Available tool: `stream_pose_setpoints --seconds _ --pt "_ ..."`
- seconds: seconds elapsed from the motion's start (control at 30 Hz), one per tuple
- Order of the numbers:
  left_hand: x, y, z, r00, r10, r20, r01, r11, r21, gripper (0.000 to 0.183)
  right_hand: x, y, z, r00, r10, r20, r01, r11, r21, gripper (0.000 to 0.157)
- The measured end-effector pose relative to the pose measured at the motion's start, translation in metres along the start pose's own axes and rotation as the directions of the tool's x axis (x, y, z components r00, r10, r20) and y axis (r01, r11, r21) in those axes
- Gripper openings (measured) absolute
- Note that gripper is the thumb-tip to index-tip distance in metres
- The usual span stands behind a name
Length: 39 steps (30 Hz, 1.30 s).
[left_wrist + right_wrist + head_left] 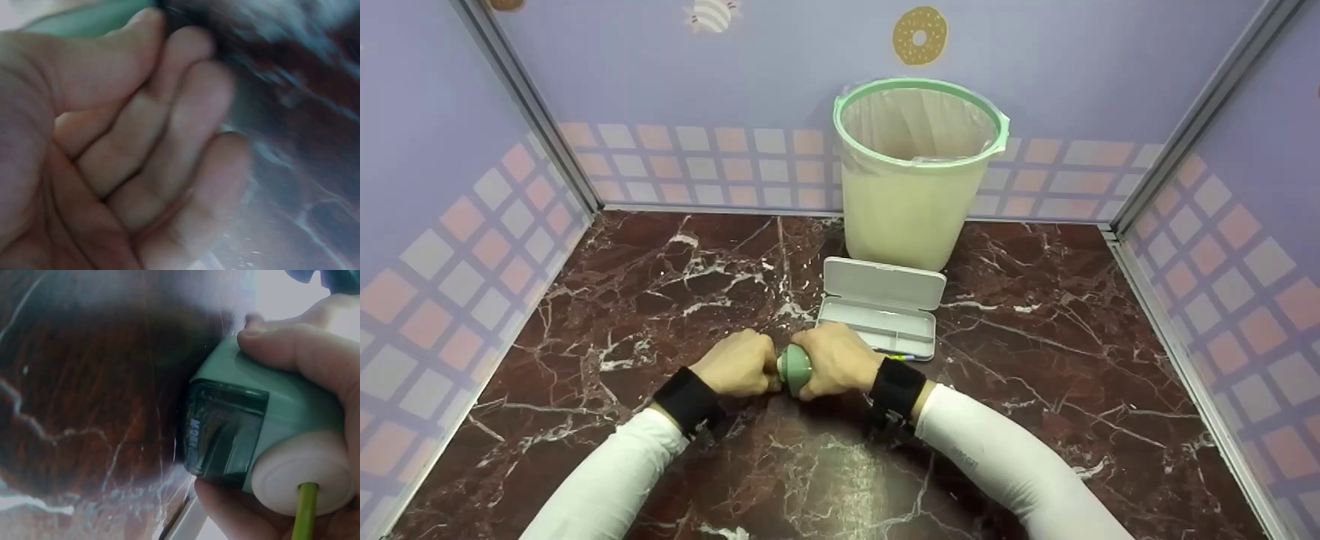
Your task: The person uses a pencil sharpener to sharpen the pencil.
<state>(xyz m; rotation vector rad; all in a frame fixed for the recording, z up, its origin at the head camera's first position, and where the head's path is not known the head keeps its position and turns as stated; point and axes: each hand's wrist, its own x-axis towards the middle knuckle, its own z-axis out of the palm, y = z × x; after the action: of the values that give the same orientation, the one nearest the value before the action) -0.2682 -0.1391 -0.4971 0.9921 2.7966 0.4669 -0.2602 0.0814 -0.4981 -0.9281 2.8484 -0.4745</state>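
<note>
A green pencil sharpener point(797, 369) with a dark clear window is held in my right hand point(838, 360), thumb on one side and fingers on the other. From its white round end point(281, 475) sticks a green pencil point(305, 512), as the right wrist view shows. My left hand point(741, 364), fingers curled and thumb pressed to the index finger, is right at the sharpener's left end. What its fingertips pinch there is hidden. In the left wrist view green shows just beyond the thumb point(107, 73).
An open white pencil case point(885, 319) lies just beyond my right hand, lid tilted back. A yellow-green and blue strip point(904, 357) shows at its near edge. Behind it stands a lined cream bin point(911, 210) against the wall. Patterned panels enclose the dark marble table point(1035, 420).
</note>
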Motion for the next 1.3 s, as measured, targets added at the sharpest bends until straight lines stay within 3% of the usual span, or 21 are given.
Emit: stream_pose_setpoints --seconds 0.3,0.47,0.6,0.83,1.0,1.17,1.3 --pt "0.017 -0.009 -0.012 0.999 -0.016 -0.049 0.017 1.0 0.026 0.023 0.001 0.0 0.001 1.0 0.022 0.016 -0.022 1.0 -0.013 0.05" --pt "0.016 -0.003 -0.027 0.996 -0.008 -0.09 0.014 0.997 0.074 0.028 0.002 -0.001 0.0 0.999 0.031 0.028 -0.031 1.0 -0.003 0.051" --pt "0.013 0.005 -0.039 0.99 0.036 -0.138 -0.02 0.993 0.115 0.028 0.002 0.0 0.0 0.999 0.04 0.02 -0.04 0.999 0.007 0.051" --pt "0.003 0.021 -0.047 0.987 0.053 -0.15 -0.028 0.987 0.16 0.027 0.001 0.0 0.001 0.999 0.047 0.013 -0.047 0.999 0.008 0.048" --pt "-0.012 0.033 -0.052 0.991 0.054 -0.119 -0.039 0.992 0.124 0.026 0.0 0.0 0.001 0.999 0.05 0.014 -0.05 0.999 0.019 0.047" --pt "-0.025 0.042 -0.047 0.99 0.104 -0.096 -0.093 0.989 0.114 0.026 -0.001 0.0 -0.001 0.998 0.059 0.024 -0.059 0.998 0.021 0.046" --pt "-0.031 0.043 -0.039 0.992 0.108 -0.073 -0.098 0.988 0.122 0.032 0.001 -0.001 -0.001 0.998 0.06 0.035 -0.061 0.998 0.029 0.046"
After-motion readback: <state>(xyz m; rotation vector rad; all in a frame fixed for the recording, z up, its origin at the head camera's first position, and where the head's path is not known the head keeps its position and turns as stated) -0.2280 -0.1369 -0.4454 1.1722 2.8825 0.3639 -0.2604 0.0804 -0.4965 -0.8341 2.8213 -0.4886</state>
